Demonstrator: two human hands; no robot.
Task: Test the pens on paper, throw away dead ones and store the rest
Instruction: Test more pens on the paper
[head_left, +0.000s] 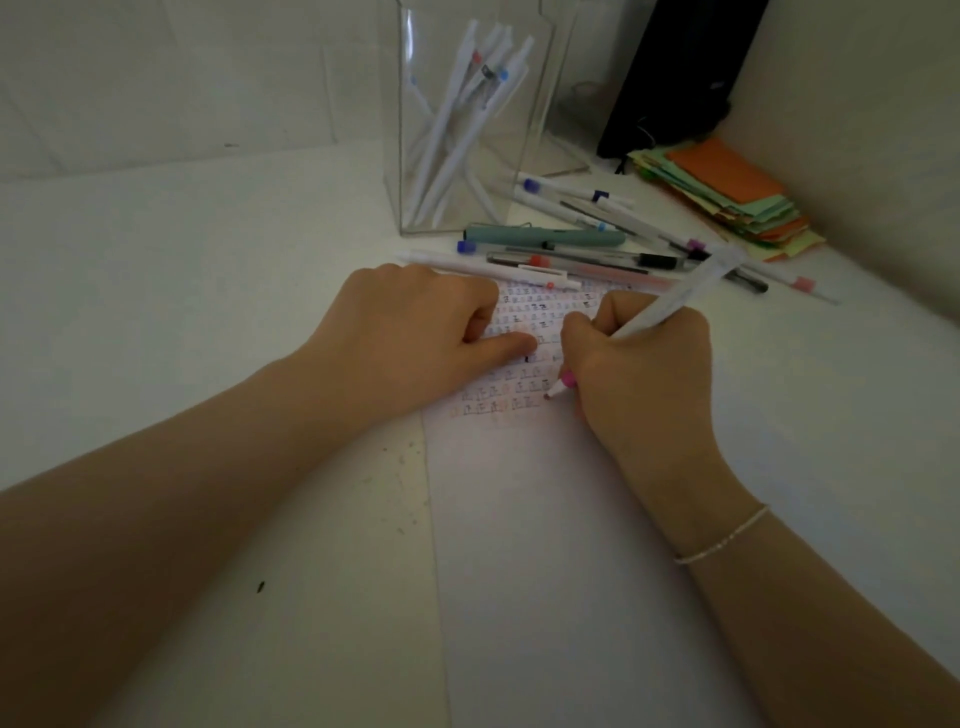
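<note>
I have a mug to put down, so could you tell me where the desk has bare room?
The desk is bare left of the left hand and clear holder, and right of the right hand. It is crowded behind the paper, where loose pens and coloured notes lie.

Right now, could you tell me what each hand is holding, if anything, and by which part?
The right hand grips a white pen low on its barrel, just above the pink tip. The left hand holds nothing; it presses down on the paper.

Dim light; a white desk (208, 312) in a corner of pale walls (156, 78).
</note>
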